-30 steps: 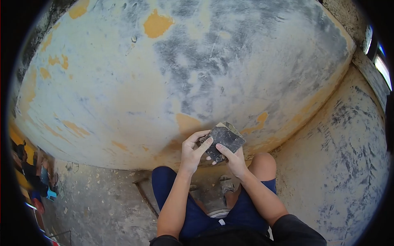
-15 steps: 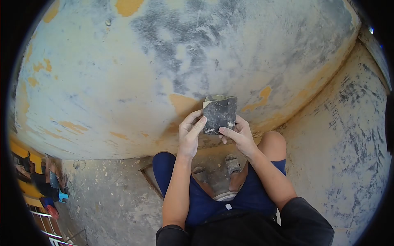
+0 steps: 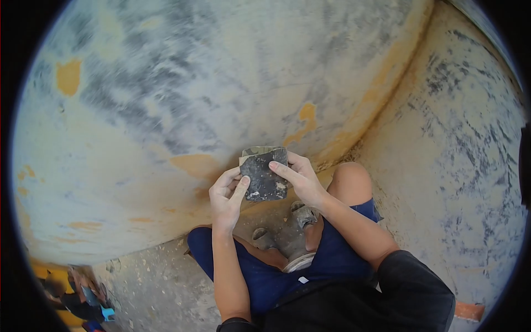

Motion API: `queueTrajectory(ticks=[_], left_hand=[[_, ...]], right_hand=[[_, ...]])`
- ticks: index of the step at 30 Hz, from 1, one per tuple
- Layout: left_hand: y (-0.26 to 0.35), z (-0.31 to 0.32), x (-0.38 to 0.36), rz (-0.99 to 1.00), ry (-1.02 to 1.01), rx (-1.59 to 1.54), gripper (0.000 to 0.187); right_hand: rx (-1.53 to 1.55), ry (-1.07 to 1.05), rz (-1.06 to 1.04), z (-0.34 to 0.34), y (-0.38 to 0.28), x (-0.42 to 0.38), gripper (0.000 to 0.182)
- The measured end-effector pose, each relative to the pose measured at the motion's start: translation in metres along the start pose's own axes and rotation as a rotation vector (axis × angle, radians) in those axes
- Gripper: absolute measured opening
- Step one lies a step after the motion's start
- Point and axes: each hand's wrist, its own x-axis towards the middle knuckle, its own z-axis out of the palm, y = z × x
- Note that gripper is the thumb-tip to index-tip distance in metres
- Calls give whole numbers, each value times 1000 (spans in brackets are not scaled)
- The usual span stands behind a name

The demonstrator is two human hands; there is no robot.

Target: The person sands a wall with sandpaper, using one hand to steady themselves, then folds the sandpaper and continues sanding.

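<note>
Between both hands, in front of the wall, is a dark folded sheet of sandpaper (image 3: 264,180), worn and dusted with pale patches. Its top edge shows a greenish, patterned layer behind the black face. My left hand (image 3: 227,193) grips the left edge, thumb on the front. At the right side, my right hand (image 3: 301,178) has its thumb across the upper front, while most of its fingers are hidden behind the sheet. Pale dust covers the fingers of both hands. The patchy wall (image 3: 182,105), with grey, white and orange-yellow areas, stands just beyond.
A second wall (image 3: 464,166) meets the first at a corner on the right. My knees are bent over the concrete floor (image 3: 160,282). Lower left, a person (image 3: 77,296) appears near a light-blue item (image 3: 107,314). An orange-brown block (image 3: 469,311) lies at lower right.
My view has shifted, moving the wall patches left. My right hand has moved higher on the sandpaper, its thumb now on the upper face instead of the lower edge. Both hands still hold it.
</note>
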Motion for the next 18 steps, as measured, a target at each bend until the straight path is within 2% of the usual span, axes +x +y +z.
queueTrajectory(ticks=[6,8,9,11,12,14,15,16,18], left_hand=[[-9,12,7,-35,34,201,26],[-7,17,9,82,154,555,28],[-6,20,9,84,143,556,28],[-4,26,9,273,184,691,31],[-2,29,7,274,173,691,31],[4,35,4,204,6,601,36],[8,38,2,173,-53,672,47],[5,39,2,174,-59,669,47],[-1,41,0,259,-174,742,62]], right_hand=[[-87,-7,48,-10,5,-3,32],[-116,-4,80,-7,12,-5,32],[-178,44,54,-7,22,-5,32],[-336,118,65,-7,23,-6,32],[-333,128,64,-9,24,-6,32],[-385,177,49,-11,28,-4,34],[-384,184,48,-11,30,-4,34],[-362,193,26,-10,29,-4,37],[-341,198,5,-13,32,-3,41]])
